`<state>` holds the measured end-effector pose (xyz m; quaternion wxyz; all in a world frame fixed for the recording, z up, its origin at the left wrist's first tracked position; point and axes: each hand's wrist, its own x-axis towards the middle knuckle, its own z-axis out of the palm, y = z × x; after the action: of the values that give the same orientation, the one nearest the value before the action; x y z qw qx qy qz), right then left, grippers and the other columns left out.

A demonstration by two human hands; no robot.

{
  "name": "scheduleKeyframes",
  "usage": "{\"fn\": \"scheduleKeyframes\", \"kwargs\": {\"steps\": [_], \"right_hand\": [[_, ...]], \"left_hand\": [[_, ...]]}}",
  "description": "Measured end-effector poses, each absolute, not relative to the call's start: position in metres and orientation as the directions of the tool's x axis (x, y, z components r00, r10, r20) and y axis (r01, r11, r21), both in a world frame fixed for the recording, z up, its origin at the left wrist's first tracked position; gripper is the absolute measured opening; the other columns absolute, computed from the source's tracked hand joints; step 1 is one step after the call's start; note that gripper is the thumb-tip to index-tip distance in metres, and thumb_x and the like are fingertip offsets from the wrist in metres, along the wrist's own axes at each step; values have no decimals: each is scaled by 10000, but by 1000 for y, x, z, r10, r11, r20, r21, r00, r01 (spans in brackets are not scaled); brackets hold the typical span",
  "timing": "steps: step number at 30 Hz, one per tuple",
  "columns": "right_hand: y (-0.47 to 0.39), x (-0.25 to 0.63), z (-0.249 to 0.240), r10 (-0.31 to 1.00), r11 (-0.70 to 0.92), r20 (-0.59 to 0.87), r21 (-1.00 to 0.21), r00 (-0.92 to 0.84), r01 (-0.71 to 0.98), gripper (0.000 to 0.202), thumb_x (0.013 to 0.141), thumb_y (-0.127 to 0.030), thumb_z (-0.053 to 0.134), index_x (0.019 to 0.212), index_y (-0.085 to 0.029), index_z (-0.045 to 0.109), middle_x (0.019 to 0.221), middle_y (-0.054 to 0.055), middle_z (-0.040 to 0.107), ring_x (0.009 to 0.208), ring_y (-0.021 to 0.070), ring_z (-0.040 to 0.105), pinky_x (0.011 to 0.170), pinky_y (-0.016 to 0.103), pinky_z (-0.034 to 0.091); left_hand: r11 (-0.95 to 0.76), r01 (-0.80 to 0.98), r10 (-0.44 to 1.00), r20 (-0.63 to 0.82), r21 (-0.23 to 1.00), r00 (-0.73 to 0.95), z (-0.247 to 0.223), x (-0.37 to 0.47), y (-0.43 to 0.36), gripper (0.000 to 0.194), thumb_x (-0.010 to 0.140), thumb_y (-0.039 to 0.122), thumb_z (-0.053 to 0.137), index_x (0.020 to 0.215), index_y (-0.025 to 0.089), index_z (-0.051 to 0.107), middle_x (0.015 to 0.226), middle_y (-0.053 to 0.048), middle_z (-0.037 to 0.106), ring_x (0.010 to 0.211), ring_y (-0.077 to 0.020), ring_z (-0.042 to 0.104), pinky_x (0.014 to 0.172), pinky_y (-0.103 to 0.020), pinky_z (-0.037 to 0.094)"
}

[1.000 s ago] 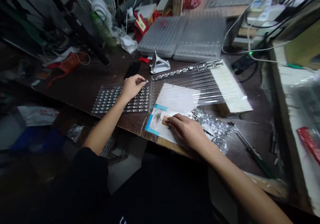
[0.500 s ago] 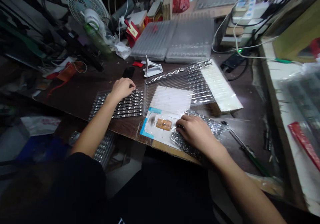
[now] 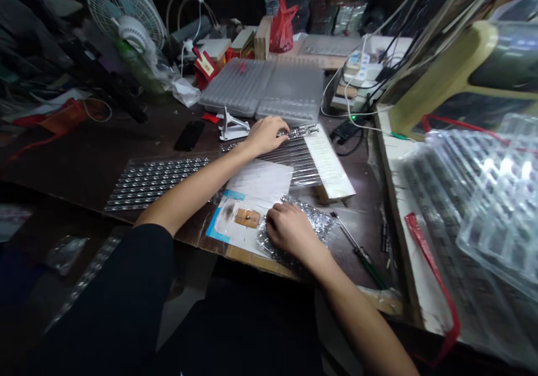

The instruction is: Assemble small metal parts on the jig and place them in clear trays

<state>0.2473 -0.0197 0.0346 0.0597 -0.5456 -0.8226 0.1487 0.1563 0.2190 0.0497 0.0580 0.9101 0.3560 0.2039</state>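
My left hand [image 3: 268,135] reaches over a clear ribbed tray [image 3: 294,160], its bent fingers closed at a row of small shiny metal parts [image 3: 303,131] along the far edge. My right hand [image 3: 290,227] rests with curled fingers on a heap of small silvery parts [image 3: 317,219] at the front of the bench; whatever its fingertips hold is hidden. Just left of that hand, a small orange-brown block [image 3: 247,218] lies on a white board [image 3: 235,238] edged with blue tape. Farther left is a clear tray [image 3: 155,182] filled with rows of metal parts.
A black phone [image 3: 189,135] and a white stand [image 3: 232,128] lie behind the filled tray. Stacked clear trays [image 3: 290,87] sit at the back. A green-handled tool [image 3: 365,261] is on the right, beside a raised ledge [image 3: 403,196] with more plastic trays. A fan [image 3: 126,17] stands back left.
My left hand has moved right, from the filled tray to the row of parts on the ribbed tray. My right hand stays at the heap. The view has turned right.
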Motion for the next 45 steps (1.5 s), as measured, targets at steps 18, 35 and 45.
{"fn": "scheduleKeyframes", "kwargs": {"steps": [18, 35, 45], "right_hand": [[-14, 251, 20, 958, 276, 151, -712, -243, 645, 323, 934, -103, 473, 1091, -155, 750, 1022, 115, 707, 966, 236, 642, 884, 348, 502], [-14, 239, 17, 943, 326, 172, -649, -285, 687, 210, 933, -186, 548, 971, -202, 753, 941, 81, 742, 865, 220, 676, 779, 335, 516], [-10, 217, 13, 917, 392, 134, -478, -375, 786, 239, 975, -192, 503, 1031, -179, 734, 964, 91, 734, 874, 237, 647, 791, 341, 494]], "left_hand": [[-508, 541, 846, 269, 670, 460, 52, 38, 39, 121, 908, 170, 611, 1008, 192, 675, 987, -31, 729, 890, -170, 670, 818, -294, 533], [-568, 552, 812, 304, 611, 498, -2, 14, 6, 68, 920, 243, 686, 963, 191, 682, 947, -27, 749, 919, -197, 681, 830, -324, 499], [-492, 578, 870, 361, 651, 335, -2, 10, 4, 27, 943, 200, 644, 954, 180, 657, 963, -36, 737, 935, -190, 664, 854, -316, 497]]}}
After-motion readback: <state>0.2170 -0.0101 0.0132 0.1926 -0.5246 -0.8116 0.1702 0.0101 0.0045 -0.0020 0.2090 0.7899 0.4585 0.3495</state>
